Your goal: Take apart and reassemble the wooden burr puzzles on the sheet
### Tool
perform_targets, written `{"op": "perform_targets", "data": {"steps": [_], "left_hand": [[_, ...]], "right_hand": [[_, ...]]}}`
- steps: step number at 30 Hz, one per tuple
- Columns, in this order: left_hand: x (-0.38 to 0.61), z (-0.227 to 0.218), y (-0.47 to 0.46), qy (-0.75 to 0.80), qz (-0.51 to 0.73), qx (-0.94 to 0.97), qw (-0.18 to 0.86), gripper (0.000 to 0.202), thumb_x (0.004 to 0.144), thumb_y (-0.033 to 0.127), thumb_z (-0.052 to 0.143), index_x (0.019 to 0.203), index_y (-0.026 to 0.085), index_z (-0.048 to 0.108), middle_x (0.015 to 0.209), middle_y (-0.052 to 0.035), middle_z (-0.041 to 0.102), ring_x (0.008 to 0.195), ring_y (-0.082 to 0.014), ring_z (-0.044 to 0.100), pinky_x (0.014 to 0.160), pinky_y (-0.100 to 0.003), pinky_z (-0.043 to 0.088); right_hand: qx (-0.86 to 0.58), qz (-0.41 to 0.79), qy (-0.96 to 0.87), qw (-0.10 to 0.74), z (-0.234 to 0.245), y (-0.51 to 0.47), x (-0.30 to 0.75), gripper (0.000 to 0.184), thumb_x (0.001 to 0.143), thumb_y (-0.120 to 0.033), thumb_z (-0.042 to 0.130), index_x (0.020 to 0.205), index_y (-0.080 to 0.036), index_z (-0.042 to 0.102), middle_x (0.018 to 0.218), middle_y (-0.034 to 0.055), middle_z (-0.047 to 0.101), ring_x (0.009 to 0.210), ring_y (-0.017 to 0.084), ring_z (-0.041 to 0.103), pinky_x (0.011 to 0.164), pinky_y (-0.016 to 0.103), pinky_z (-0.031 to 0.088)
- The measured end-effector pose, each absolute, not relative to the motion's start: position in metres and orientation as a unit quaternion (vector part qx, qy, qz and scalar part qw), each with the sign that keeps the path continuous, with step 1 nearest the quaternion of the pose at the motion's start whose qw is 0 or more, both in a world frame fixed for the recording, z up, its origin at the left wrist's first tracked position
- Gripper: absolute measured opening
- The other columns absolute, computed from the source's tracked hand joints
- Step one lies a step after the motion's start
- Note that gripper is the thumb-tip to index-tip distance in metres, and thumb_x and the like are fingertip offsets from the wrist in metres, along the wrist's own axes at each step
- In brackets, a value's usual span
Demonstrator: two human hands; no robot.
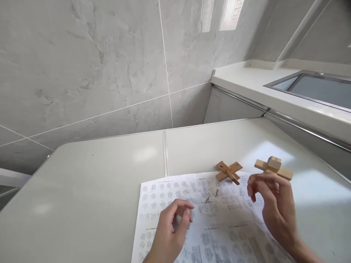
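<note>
My left hand (171, 230) hovers at or on the printed paper sheet (153, 212), its fingers loosely curled with a gap inside and nothing held. To the right, my right hand (276, 208) has bent fingers, just in front of a light wooden cross-shaped block puzzle (285, 173). Whether its fingertips touch that puzzle I cannot tell. A browner wooden cross puzzle (227, 171) of interlocked sticks, marked with the numbers 2 and 1, rests at the sheet's far edge. Rows of small puzzle drawings cover the sheet, which my right hand partly covers.
A pale glossy table (82, 190) with a seam (165, 153) carries all this. Behind it rises a grey marbled tile wall (109, 65). A white counter (238, 78) with a dark metal-framed inset (315, 87) runs along the right.
</note>
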State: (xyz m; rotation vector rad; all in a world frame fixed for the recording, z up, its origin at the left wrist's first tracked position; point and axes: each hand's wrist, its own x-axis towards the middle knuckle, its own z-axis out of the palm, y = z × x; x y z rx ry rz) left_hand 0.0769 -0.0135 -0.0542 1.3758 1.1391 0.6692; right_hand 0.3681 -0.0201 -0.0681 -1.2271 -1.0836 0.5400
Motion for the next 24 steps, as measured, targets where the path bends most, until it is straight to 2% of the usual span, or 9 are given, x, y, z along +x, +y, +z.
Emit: {"op": "perform_targets", "data": {"steps": [4, 7, 10, 12, 14, 16, 19, 21, 24], "left_hand": [[0.077, -0.052, -0.013, 0.488, 0.281, 0.589, 0.579, 0.040, 0.111, 0.059, 0.052, 0.110, 0.023, 0.069, 0.087, -0.0041, 0.066, 0.076, -0.0177, 0.056, 0.069, -0.028, 0.046], [0.079, -0.049, -0.014, 0.485, 0.279, 0.600, 0.571, 0.037, 0.111, 0.057, 0.052, 0.108, 0.023, 0.068, 0.085, -0.0033, 0.064, 0.076, -0.0178, 0.056, 0.067, -0.028, 0.044], [0.080, -0.046, -0.015, 0.468, 0.287, 0.624, 0.556, 0.032, 0.111, 0.053, 0.054, 0.110, 0.024, 0.068, 0.086, -0.0027, 0.063, 0.079, -0.0183, 0.056, 0.072, -0.028, 0.046], [0.080, -0.047, -0.016, 0.444, 0.306, 0.638, 0.549, 0.032, 0.108, 0.055, 0.059, 0.115, 0.025, 0.067, 0.092, -0.0040, 0.065, 0.083, -0.0194, 0.058, 0.079, -0.030, 0.049], [0.078, -0.048, -0.017, 0.422, 0.329, 0.645, 0.546, 0.045, 0.100, 0.065, 0.067, 0.123, 0.026, 0.067, 0.104, -0.0072, 0.067, 0.091, -0.0221, 0.060, 0.087, -0.034, 0.052], [0.075, -0.048, -0.019, 0.411, 0.328, 0.646, 0.553, 0.068, 0.087, 0.074, 0.078, 0.133, 0.027, 0.066, 0.120, -0.0115, 0.067, 0.103, -0.0271, 0.062, 0.097, -0.040, 0.053], [0.070, -0.043, -0.020, 0.409, 0.268, 0.639, 0.593, 0.097, 0.068, 0.073, 0.094, 0.149, 0.030, 0.062, 0.144, -0.0155, 0.062, 0.124, -0.0367, 0.061, 0.110, -0.048, 0.051], [0.068, -0.041, -0.022, 0.400, 0.238, 0.626, 0.626, 0.103, 0.065, 0.066, 0.099, 0.155, 0.034, 0.059, 0.152, -0.0153, 0.060, 0.134, -0.0405, 0.059, 0.116, -0.053, 0.049], [0.068, -0.043, -0.026, 0.385, 0.231, 0.604, 0.659, 0.098, 0.069, 0.057, 0.099, 0.157, 0.035, 0.061, 0.149, -0.0156, 0.066, 0.136, -0.0418, 0.062, 0.115, -0.056, 0.051]], "right_hand": [[-0.471, 0.225, -0.592, 0.613, -0.078, -0.039, 0.360, 0.014, 0.114, -0.022, 0.052, 0.123, -0.029, 0.061, 0.099, 0.0037, 0.068, 0.075, 0.019, 0.064, 0.065, 0.032, 0.054], [-0.475, 0.235, -0.670, 0.520, -0.083, -0.052, 0.352, 0.018, 0.113, -0.022, 0.053, 0.127, -0.029, 0.062, 0.107, 0.0071, 0.071, 0.086, 0.022, 0.069, 0.077, 0.036, 0.058], [-0.458, 0.319, -0.700, 0.445, -0.076, -0.059, 0.340, 0.015, 0.116, -0.031, 0.050, 0.116, -0.029, 0.065, 0.099, 0.0061, 0.072, 0.087, 0.023, 0.070, 0.079, 0.034, 0.058], [-0.442, 0.424, -0.677, 0.407, -0.068, -0.062, 0.333, 0.028, 0.118, -0.037, 0.041, 0.105, -0.028, 0.065, 0.087, 0.0031, 0.069, 0.075, 0.020, 0.066, 0.072, 0.030, 0.056], [-0.449, 0.505, -0.636, 0.373, -0.061, -0.064, 0.328, 0.039, 0.119, -0.046, 0.038, 0.102, -0.027, 0.066, 0.085, 0.0031, 0.069, 0.073, 0.020, 0.064, 0.072, 0.031, 0.056], [-0.455, 0.570, -0.597, 0.334, -0.057, -0.067, 0.328, 0.045, 0.116, -0.057, 0.042, 0.099, -0.026, 0.069, 0.088, 0.0046, 0.069, 0.077, 0.021, 0.065, 0.075, 0.033, 0.058], [-0.446, 0.635, -0.568, 0.275, -0.053, -0.068, 0.330, 0.048, 0.111, -0.065, 0.050, 0.097, -0.025, 0.072, 0.088, 0.0053, 0.068, 0.085, 0.024, 0.065, 0.082, 0.037, 0.059], [-0.435, 0.653, -0.564, 0.256, -0.049, -0.068, 0.331, 0.049, 0.109, -0.068, 0.052, 0.093, -0.026, 0.072, 0.084, 0.0050, 0.067, 0.089, 0.026, 0.064, 0.086, 0.039, 0.057], [-0.402, 0.674, -0.559, 0.268, -0.044, -0.067, 0.329, 0.057, 0.103, -0.075, 0.056, 0.080, -0.025, 0.069, 0.083, 0.0058, 0.067, 0.084, 0.025, 0.063, 0.083, 0.037, 0.056]]}}
